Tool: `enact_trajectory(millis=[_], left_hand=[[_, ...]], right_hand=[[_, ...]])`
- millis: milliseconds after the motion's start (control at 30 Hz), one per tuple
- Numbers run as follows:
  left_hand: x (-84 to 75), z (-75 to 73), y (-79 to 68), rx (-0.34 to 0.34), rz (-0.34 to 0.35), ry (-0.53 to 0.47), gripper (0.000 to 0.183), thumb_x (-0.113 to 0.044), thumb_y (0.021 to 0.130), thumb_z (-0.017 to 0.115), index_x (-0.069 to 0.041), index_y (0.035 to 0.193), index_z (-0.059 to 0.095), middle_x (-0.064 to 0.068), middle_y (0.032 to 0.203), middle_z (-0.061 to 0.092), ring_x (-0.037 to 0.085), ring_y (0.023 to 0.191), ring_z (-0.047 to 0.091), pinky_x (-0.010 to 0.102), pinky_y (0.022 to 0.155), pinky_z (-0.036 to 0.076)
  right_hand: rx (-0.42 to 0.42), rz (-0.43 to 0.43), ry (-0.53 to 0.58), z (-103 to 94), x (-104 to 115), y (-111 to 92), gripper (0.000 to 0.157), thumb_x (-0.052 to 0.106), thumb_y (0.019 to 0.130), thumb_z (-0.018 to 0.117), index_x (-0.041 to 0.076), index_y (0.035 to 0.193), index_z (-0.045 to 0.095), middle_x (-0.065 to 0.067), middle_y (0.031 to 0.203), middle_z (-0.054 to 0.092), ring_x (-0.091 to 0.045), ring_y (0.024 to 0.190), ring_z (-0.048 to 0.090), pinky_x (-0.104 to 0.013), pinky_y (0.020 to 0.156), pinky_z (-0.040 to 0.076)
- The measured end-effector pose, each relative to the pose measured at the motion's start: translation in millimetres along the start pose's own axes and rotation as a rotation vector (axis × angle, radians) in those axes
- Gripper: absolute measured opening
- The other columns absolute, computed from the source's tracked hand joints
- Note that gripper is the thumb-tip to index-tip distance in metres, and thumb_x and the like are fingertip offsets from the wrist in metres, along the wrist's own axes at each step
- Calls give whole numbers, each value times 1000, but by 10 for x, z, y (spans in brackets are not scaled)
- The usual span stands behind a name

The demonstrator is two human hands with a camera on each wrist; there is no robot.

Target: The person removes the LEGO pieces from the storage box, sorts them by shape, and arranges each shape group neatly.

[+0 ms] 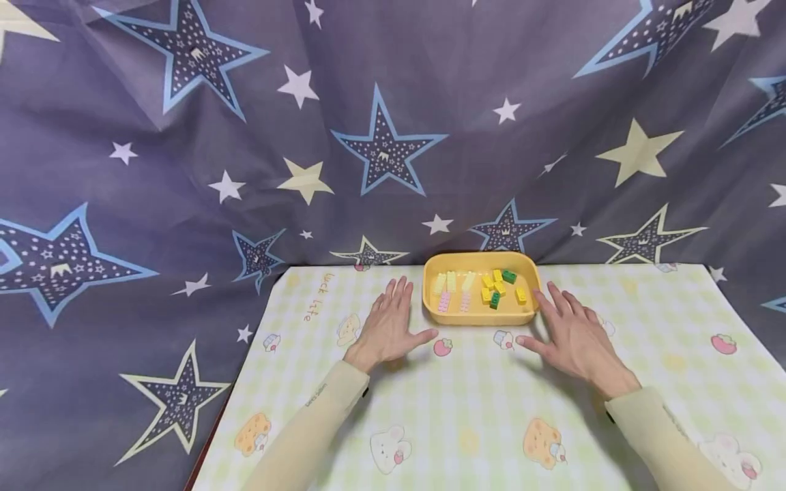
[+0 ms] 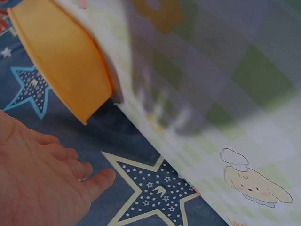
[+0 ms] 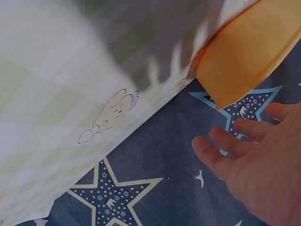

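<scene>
A yellow-orange plastic tray (image 1: 482,320) stands at the far edge of the table. Inside it lie toy building bricks: pale yellow ones (image 1: 451,281) and pink ones (image 1: 444,302) on the left, bright yellow (image 1: 488,295) and green ones (image 1: 509,276) on the right. To the left of the tray, my left hand (image 1: 388,327) holds nothing, its fingers extended and thumb spread. My right hand (image 1: 577,341) is by the tray's right end, fingers also spread and holding nothing. Both wrist views show the tray's outer wall (image 2: 66,56) (image 3: 249,56) apart from the fingers.
The table has a pale green checked cloth (image 1: 454,395) printed with cartoon animals and strawberries. Directly behind the table hangs a dark blue curtain (image 1: 430,225) with stars. Shadows of the hands fall on the cloth.
</scene>
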State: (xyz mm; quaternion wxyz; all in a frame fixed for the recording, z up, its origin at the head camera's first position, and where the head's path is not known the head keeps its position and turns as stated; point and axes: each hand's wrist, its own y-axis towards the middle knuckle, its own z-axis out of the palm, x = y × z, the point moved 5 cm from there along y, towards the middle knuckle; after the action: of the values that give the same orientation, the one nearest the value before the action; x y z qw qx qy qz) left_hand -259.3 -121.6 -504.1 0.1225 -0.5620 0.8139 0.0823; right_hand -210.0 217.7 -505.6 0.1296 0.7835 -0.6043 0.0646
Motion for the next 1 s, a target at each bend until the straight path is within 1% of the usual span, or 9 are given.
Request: enact_trajectory(millis=[100,167,233,367,467,600,767,900,1000], left_hand=[[0,41,-32,24,-2,-3,118,-76,93,65,-3,174,20,17,185,14,35,174,11,56,141,20],[-11,40,-32,39,1,-1,118,-76,94,64,-2,174,19,17,185,13,35,174,10,56,141,20],[-40,-25,28,33,11,6,118,-77,94,63,-2,174,19,17,185,13,35,174,9,56,141,20],[-105,-215,222,-16,37,7,119,-77,94,63,-2,174,17,17,185,11,36,174,9,56,141,20],[-112,-274,307,-14,37,5,120,-77,95,63,-3,175,14,17,186,9,36,174,8,57,140,20],[-69,-230,288,27,13,7,121,-77,94,64,-5,176,13,15,186,7,34,175,5,57,140,21],[-21,-147,218,39,4,-11,120,-76,93,66,-7,176,14,14,186,8,33,175,6,57,140,22],[-2,-73,178,60,-10,-31,116,-75,93,67,-14,177,16,11,187,8,34,175,7,62,137,27],[-15,-41,204,67,-25,-45,113,-74,93,69,-20,177,18,9,187,7,34,175,7,66,134,30]], right_hand=[[12,-4,4,26,11,-28,102,74,98,65,8,170,35,-29,177,28,-57,156,37,-78,115,40],[15,-10,12,3,16,-29,102,73,98,65,8,171,35,-29,177,28,-57,155,37,-79,115,40],[6,-14,20,-77,2,24,102,72,98,65,7,171,33,-30,177,27,-58,155,36,-80,115,39],[-26,4,27,-279,-65,182,104,71,98,66,7,172,29,-29,179,24,-58,157,32,-81,117,35],[-20,20,28,-343,-102,252,106,72,98,66,7,172,28,-29,180,22,-57,159,30,-81,118,34],[17,26,36,-284,-110,245,108,73,97,67,6,172,28,-30,180,21,-57,159,30,-80,118,35],[41,36,45,-176,-94,189,107,73,97,67,6,172,29,-29,180,21,-57,159,30,-80,119,35],[55,35,50,-105,-73,162,105,71,97,67,5,171,32,-30,178,25,-57,158,32,-79,119,35],[66,35,51,-101,-76,189,104,71,97,67,5,171,33,-30,177,27,-57,157,33,-81,119,36]])
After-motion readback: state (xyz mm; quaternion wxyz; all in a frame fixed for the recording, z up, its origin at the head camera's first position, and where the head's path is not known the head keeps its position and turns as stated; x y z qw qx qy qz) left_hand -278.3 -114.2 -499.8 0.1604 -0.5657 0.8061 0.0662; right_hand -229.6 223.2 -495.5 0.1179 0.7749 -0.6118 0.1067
